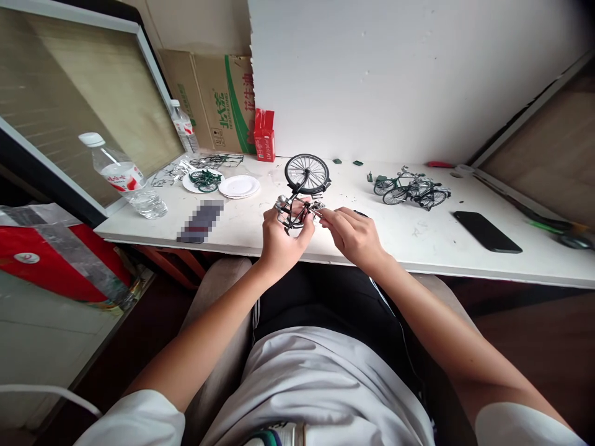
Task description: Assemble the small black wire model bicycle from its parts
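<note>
A black model bicycle (307,174) is held above the white table, its large spoked wheel pointing away from me. My left hand (284,238) is closed around the frame near the handlebar end. My right hand (351,232) is pinched beside the frame, on a thin silvery piece (317,212) that touches the bicycle; whether it is a tool or a part I cannot tell. Part of a dark round item shows behind my right hand. The lower part of the bicycle is hidden by my fingers.
Small model bicycles (409,189) stand at the right, near a black phone (486,231). White plates (239,186), part frames (218,161) and a water bottle (127,179) lie or stand left. A red box (264,136) is at the back of the table (242,238).
</note>
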Demonstrator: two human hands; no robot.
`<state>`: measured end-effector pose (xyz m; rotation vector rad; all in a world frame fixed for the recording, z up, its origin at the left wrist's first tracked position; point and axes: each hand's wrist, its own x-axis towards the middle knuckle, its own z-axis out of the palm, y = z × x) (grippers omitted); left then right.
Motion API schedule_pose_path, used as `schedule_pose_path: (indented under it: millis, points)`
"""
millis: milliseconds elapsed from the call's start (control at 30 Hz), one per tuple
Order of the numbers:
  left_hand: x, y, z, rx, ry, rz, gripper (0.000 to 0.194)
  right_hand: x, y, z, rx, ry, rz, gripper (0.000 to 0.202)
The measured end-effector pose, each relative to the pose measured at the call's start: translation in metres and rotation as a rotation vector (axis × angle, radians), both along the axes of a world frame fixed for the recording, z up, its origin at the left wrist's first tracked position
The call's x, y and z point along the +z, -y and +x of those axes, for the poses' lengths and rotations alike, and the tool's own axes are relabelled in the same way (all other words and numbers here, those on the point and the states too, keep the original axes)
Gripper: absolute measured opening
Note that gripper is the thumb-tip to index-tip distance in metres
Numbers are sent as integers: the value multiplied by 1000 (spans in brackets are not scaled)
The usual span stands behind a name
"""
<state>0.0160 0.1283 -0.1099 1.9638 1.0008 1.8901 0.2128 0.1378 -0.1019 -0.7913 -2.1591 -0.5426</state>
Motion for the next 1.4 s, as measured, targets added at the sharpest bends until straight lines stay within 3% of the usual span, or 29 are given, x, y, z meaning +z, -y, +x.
schedule_pose_path:
  millis: [333,800,1033,1400]
  points:
    - [13,16,7,-207,193,-109,24,-7,0,-1,131,-145,23,33]
    - [19,15,0,-174,95,-39,25,-5,2,0,222,-143,111,45]
    - [19,17,1,-183,102,-36,27,-8,1,1,197,-165,48,39]
    - [20,21,4,-256,156,-117,29,1,6,-2,219,-189,94,34]
